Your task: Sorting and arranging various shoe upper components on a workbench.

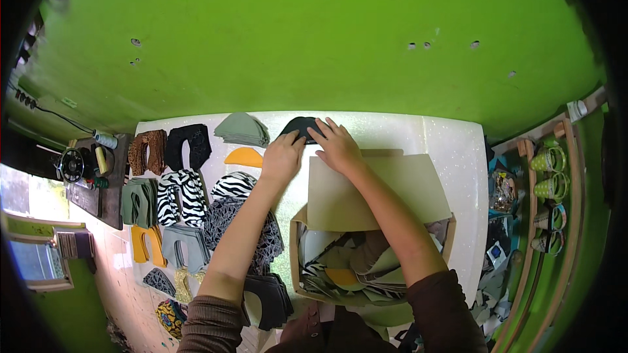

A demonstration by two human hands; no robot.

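Brown-sleeved arms stretch forward — both hands loosely spread, touching a black piece.

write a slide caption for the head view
Left hand and right hand touch black, dome-shaped material beyond an open tan cardboard box on a white, glittery table.

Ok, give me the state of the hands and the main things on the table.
Left hand: on the black half-moon.
Right hand: spread, also on it.
Black half-moon: lying on the table.
Box: open, holding mixed pieces.
Flap: folded outward.
Green half-moons: stacked unevenly.
Orange half-moon: flat.
Grey U-shapes: stacked.
Charcoal U-shapes: stacked, partly fanned.
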